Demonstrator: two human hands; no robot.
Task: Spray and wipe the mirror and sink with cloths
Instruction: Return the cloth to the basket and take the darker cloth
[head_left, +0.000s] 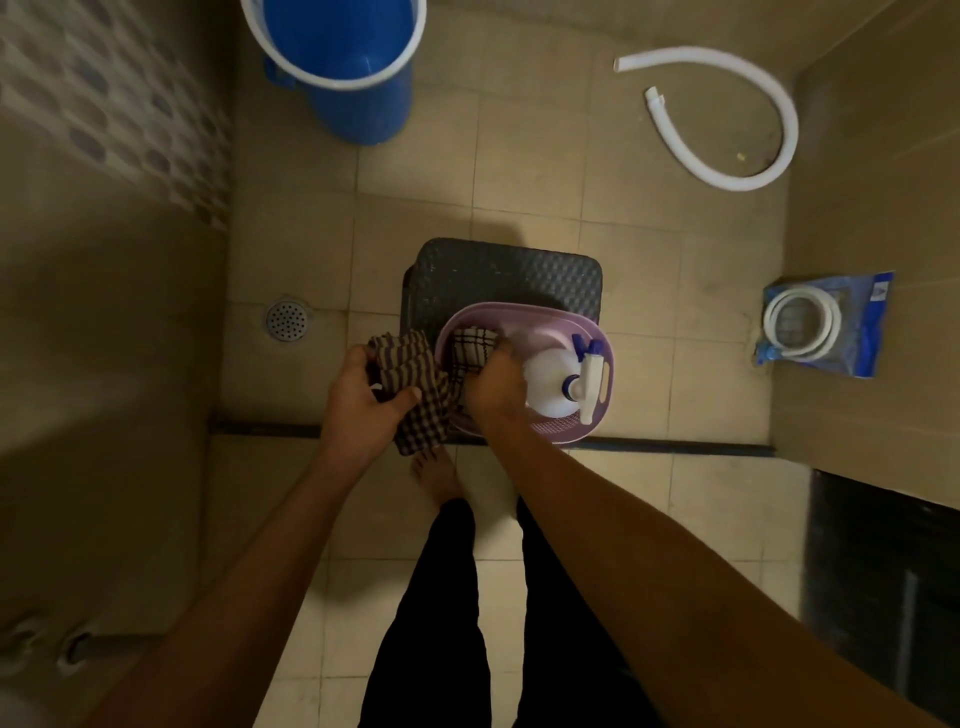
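Head view: a checked cloth (415, 395) is clenched in the left hand (363, 405) at nine o'clock of the basket (550, 428), apparently freeing the right hand (493, 387) to close around a second cloth (467, 343) inside.

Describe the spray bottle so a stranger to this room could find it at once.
Start at the dark stool in the middle of the tiled floor; a lilac basket sits on its near edge. The spray bottle lies in the basket's right half, beside the right hand. It alone is white plastic with a blue-and-white trigger, unlike the checked cloths.
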